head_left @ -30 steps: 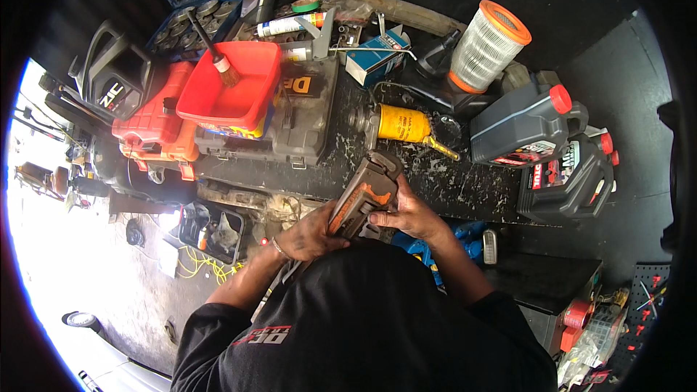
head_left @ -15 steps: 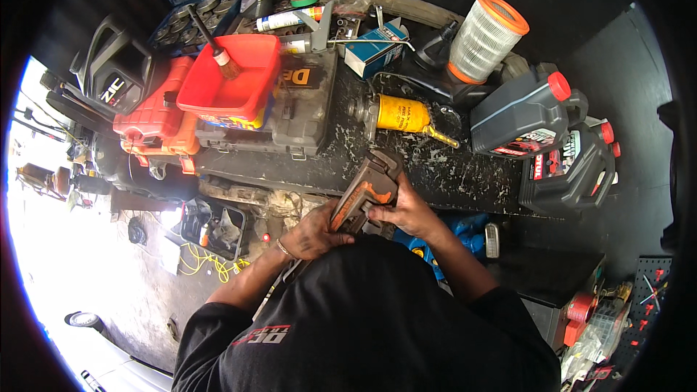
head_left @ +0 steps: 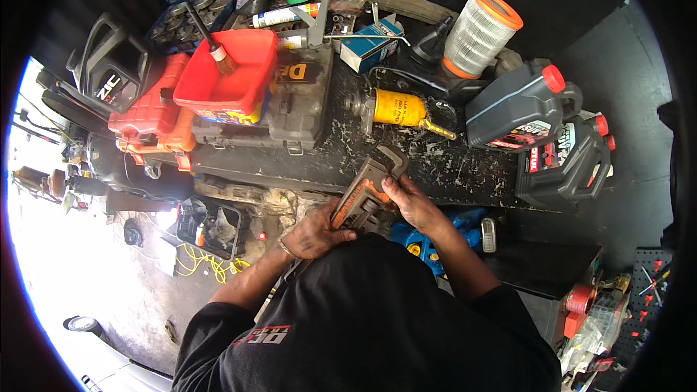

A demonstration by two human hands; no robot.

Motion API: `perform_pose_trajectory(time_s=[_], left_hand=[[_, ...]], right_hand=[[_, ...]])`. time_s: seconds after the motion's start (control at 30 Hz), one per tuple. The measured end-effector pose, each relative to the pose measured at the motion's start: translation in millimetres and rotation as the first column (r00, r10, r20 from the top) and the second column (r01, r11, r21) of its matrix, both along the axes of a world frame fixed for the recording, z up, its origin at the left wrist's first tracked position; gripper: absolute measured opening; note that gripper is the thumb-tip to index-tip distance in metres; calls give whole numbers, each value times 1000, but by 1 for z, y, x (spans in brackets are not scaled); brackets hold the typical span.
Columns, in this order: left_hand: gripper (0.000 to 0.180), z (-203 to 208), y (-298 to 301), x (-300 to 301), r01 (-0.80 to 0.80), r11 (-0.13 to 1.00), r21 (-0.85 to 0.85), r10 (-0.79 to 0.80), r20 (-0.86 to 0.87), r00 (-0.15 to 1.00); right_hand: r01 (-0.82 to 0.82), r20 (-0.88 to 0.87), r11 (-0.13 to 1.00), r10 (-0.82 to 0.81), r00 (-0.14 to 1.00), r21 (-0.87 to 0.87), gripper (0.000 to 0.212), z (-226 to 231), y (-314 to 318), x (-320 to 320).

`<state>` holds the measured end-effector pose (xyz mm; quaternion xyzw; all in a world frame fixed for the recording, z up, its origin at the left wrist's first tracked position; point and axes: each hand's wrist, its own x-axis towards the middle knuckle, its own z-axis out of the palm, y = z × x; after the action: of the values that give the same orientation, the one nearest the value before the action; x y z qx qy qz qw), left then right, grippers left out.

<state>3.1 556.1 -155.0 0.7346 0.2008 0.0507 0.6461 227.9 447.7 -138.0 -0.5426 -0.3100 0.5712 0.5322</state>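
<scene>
A worn orange and brown pipe wrench [head_left: 356, 203] is held slantwise in front of my chest, its hooked jaw [head_left: 394, 158] pointing up and away from me. My left hand [head_left: 312, 234] is wrapped round its body, with the thumb across the near side. At the jaw end, my right hand [head_left: 410, 202] grips the hooked jaw, its thumb pressed on the metal; the other fingers are partly hidden. Beyond the wrench on the black bench lies a yellow fuel filter [head_left: 398, 109], touched by neither hand.
The scuffed black workbench [head_left: 348, 147] carries a red tub [head_left: 236, 76] with a brush, a dark tool case [head_left: 308, 109], a pleated air filter [head_left: 482, 33] and dark oil jugs [head_left: 512, 112]. Below the bench is a blue machine [head_left: 443, 236]. Yellow cord [head_left: 203, 261] lies on the floor at left.
My right thumb has moved from the wrench's adjusting part up to its hooked jaw. The hooked jaw stands farther out from the body and tilted. My left hand keeps its hold.
</scene>
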Motion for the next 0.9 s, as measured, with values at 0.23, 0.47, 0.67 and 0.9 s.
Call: perform_pose_trajectory(time_s=[0.23,0.47,0.67,0.9], left_hand=[[61,-4,-7,0,-55,997,-60,56,27,998],[60,-13,-16,-1,-113,994,8,113,13,994],[59,-10,-15,7,-116,992,-48,117,18,993],[65,5,-9,7,-43,999,18,44,-81,996]], right_hand=[[-12,50,990,19,999,-140,64,-4,-6,1],[38,-76,995,-46,996,-93,61,-5,-7,-3],[86,-132,996,-88,987,-23,65,-1,-6,-6],[-62,-89,962,39,995,-266,68,-1,-7,6]])
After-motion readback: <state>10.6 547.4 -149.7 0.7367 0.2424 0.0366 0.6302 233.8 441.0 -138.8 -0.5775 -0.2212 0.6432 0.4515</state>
